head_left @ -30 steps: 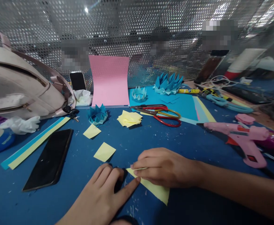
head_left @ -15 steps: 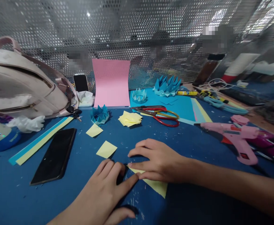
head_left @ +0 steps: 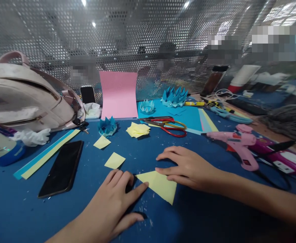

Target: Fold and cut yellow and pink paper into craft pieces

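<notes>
A pale yellow paper (head_left: 161, 186), folded into a triangle, lies flat on the blue table between my hands. My left hand (head_left: 112, 200) rests at its left corner, index fingertip pressing the paper; the thumb is apart and the other fingers bend down on the table. With fingers spread, my right hand (head_left: 192, 168) lies over the triangle's upper right edge and covers part of it. Just beyond my left hand is a small yellow paper square (head_left: 115, 160), with another yellow piece (head_left: 102, 142) farther back. A stack of yellow papers (head_left: 138, 130) sits behind them.
Scissors (head_left: 171, 125) and a pink glue gun (head_left: 239, 143) lie to the right. At left are a phone (head_left: 61, 168), paper strips (head_left: 48, 153) and a backpack (head_left: 23, 98). Folded blue paper crowns (head_left: 107, 126) and an upright pink sheet (head_left: 118, 94) stand toward the perforated metal screen (head_left: 127, 33).
My right hand has slid right along the paper, baring more of the triangle. My left hand stays at the left corner. The camera view has shifted slightly.
</notes>
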Action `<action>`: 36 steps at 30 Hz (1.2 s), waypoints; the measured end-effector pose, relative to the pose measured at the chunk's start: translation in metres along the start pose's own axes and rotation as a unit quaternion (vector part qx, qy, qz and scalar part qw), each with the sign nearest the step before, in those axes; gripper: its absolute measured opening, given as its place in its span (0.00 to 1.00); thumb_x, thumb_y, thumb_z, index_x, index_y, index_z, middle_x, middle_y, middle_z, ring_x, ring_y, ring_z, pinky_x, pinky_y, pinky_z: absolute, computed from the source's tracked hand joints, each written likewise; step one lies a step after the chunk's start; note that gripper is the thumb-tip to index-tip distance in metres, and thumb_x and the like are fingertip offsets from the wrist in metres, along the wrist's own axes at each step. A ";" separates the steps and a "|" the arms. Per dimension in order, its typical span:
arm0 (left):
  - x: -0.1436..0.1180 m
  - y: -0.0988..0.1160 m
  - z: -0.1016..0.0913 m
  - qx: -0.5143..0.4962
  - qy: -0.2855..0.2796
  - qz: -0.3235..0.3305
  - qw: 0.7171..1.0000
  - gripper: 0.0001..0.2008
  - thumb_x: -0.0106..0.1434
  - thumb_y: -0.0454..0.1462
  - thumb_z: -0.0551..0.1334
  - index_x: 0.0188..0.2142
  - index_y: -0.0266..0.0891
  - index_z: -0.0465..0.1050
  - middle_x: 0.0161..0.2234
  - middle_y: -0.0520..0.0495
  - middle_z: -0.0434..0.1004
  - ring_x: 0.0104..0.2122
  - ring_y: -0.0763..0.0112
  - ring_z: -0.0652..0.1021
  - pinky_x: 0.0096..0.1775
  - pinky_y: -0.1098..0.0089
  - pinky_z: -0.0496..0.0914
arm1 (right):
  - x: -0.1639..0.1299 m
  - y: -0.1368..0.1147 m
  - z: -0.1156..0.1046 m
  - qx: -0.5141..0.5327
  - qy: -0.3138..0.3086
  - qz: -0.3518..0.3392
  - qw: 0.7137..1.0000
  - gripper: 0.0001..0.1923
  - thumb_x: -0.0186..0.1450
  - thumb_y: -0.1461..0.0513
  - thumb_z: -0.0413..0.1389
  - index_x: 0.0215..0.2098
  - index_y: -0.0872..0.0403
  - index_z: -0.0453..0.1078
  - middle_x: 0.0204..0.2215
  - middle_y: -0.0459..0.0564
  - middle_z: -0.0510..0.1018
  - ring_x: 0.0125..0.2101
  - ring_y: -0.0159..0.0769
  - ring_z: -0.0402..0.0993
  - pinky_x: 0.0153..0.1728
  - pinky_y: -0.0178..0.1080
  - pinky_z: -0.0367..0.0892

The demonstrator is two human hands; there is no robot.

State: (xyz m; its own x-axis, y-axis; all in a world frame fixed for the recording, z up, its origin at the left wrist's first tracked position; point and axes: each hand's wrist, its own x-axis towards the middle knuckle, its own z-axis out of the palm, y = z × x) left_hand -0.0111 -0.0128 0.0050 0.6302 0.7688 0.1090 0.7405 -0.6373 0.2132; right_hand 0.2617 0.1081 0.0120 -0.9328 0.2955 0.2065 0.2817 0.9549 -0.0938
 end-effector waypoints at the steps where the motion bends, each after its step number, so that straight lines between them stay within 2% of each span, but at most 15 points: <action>1: 0.000 0.001 -0.001 0.002 -0.002 -0.001 1.000 0.29 0.68 0.53 0.53 0.64 0.44 0.59 0.42 0.42 0.66 0.40 0.59 0.68 0.42 0.59 0.66 | 0.001 -0.002 -0.003 -0.003 -0.004 -0.003 1.000 0.15 0.71 0.56 0.50 0.50 0.45 0.75 0.54 0.52 0.72 0.52 0.45 0.61 0.49 0.48 0.60; 5: -0.001 0.005 -0.005 0.009 0.001 -0.001 1.000 0.28 0.69 0.52 0.53 0.63 0.45 0.60 0.43 0.43 0.66 0.41 0.60 0.68 0.43 0.60 0.66 | 0.014 -0.013 -0.006 -0.008 -0.023 -0.039 0.999 0.19 0.71 0.51 0.49 0.54 0.46 0.72 0.57 0.51 0.69 0.52 0.46 0.60 0.52 0.49 0.59; 8: -0.002 0.007 -0.006 0.006 0.000 -0.005 1.000 0.26 0.69 0.51 0.54 0.62 0.45 0.61 0.43 0.43 0.66 0.41 0.60 0.68 0.42 0.61 0.65 | 0.026 -0.020 0.002 -0.007 -0.040 -0.055 0.998 0.22 0.71 0.50 0.48 0.60 0.45 0.66 0.56 0.52 0.69 0.50 0.45 0.61 0.50 0.49 0.61; 13: -0.005 0.008 -0.004 0.004 0.004 -0.003 1.000 0.27 0.69 0.50 0.54 0.64 0.47 0.58 0.44 0.42 0.66 0.42 0.58 0.67 0.44 0.59 0.64 | 0.049 -0.025 0.019 -0.005 -0.021 -0.097 0.995 0.20 0.71 0.51 0.47 0.57 0.47 0.69 0.56 0.54 0.68 0.51 0.44 0.60 0.51 0.48 0.61; 17: -0.007 0.008 -0.002 -0.001 -0.001 -0.010 1.000 0.26 0.69 0.51 0.53 0.64 0.48 0.58 0.45 0.41 0.66 0.43 0.56 0.67 0.44 0.57 0.63 | 0.051 -0.025 0.019 -0.023 -0.017 -0.111 0.993 0.21 0.71 0.51 0.47 0.57 0.48 0.69 0.56 0.55 0.68 0.51 0.45 0.60 0.51 0.48 0.61; 22: -0.007 0.007 -0.003 -0.011 -0.015 -0.011 1.000 0.26 0.70 0.51 0.52 0.63 0.45 0.60 0.43 0.42 0.64 0.43 0.56 0.66 0.44 0.55 0.63 | 0.017 -0.019 0.005 -0.032 -0.040 -0.044 0.998 0.21 0.71 0.51 0.47 0.60 0.44 0.66 0.56 0.53 0.68 0.51 0.46 0.59 0.50 0.49 0.60; 27: -0.007 0.008 -0.003 -0.012 -0.011 -0.005 1.000 0.25 0.70 0.50 0.51 0.63 0.45 0.60 0.43 0.42 0.64 0.42 0.56 0.67 0.46 0.54 0.63 | -0.008 -0.019 -0.011 -0.020 -0.029 0.018 0.999 0.17 0.71 0.55 0.49 0.54 0.47 0.72 0.55 0.53 0.69 0.51 0.46 0.60 0.49 0.49 0.59; 29: -0.006 0.009 -0.005 -0.012 -0.007 -0.002 1.000 0.23 0.71 0.48 0.52 0.62 0.46 0.61 0.42 0.43 0.64 0.41 0.57 0.67 0.46 0.54 0.63 | -0.003 -0.022 -0.014 0.005 -0.024 0.035 0.999 0.14 0.71 0.56 0.50 0.47 0.48 0.76 0.52 0.52 0.72 0.49 0.44 0.63 0.47 0.46 0.60; 31: -0.005 0.011 -0.006 -0.017 -0.003 0.000 1.000 0.22 0.71 0.47 0.52 0.61 0.45 0.63 0.41 0.43 0.65 0.41 0.58 0.67 0.45 0.55 0.63 | 0.009 -0.025 -0.015 0.050 -0.033 0.060 0.996 0.12 0.69 0.57 0.54 0.40 0.50 0.78 0.44 0.50 0.77 0.44 0.40 0.67 0.43 0.41 0.61; 33: -0.003 0.013 -0.008 -0.023 -0.001 -0.001 1.000 0.20 0.71 0.46 0.52 0.59 0.45 0.65 0.41 0.43 0.65 0.41 0.58 0.68 0.44 0.56 0.63 | 0.023 -0.028 -0.016 0.098 -0.052 0.091 0.990 0.08 0.67 0.58 0.57 0.38 0.52 0.78 0.37 0.48 0.78 0.40 0.37 0.69 0.40 0.37 0.62; 36: 0.000 0.014 -0.007 -0.035 0.008 0.001 0.999 0.17 0.71 0.43 0.53 0.56 0.44 0.68 0.41 0.43 0.67 0.41 0.58 0.68 0.44 0.57 0.64 | 0.040 -0.030 -0.021 0.136 -0.098 0.136 0.976 0.04 0.61 0.62 0.62 0.35 0.54 0.75 0.33 0.46 0.77 0.37 0.35 0.71 0.34 0.33 0.61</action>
State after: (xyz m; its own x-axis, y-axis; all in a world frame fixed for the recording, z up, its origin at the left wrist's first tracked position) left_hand -0.0023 -0.0210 0.0150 0.6278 0.7682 0.1251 0.7206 -0.6344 0.2796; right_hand 0.2205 0.0917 0.0432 -0.8647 0.5000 -0.0489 0.4790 0.7912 -0.3803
